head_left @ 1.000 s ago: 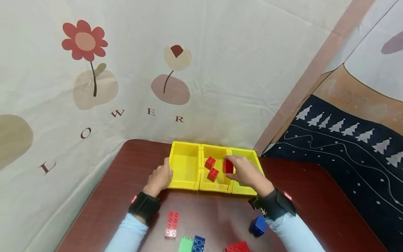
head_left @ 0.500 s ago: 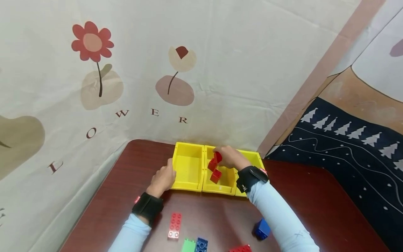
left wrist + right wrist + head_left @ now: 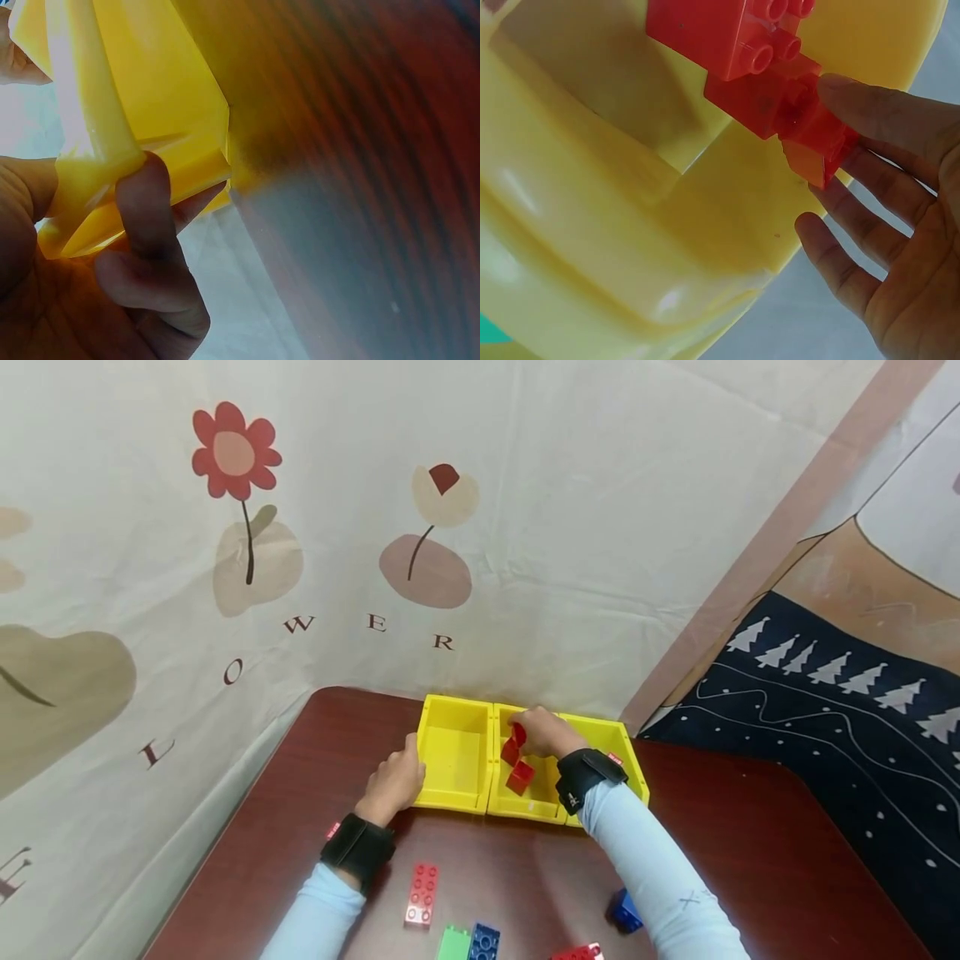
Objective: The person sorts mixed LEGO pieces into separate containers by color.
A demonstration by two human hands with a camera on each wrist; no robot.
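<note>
A yellow three-compartment bin stands at the back of the table. My left hand grips its left wall, and in the left wrist view curled fingers and the thumb are round the yellow rim. Inside the middle compartment, my right hand pinches a red toy brick between thumb and fingers. Two more red bricks lie there: one right against the held brick, the other nearer the front wall. In the head view my right hand partly hides the held brick and the right compartment.
Nearer me on the dark red table lie a long red brick, a green brick, a dark blue brick, another red brick and a blue block beside my right sleeve. A printed cloth hangs behind the bin.
My right hand has moved left and down with the red brick, from above the divider into the middle compartment. My left hand keeps its hold on the bin. The view has shifted slightly.
</note>
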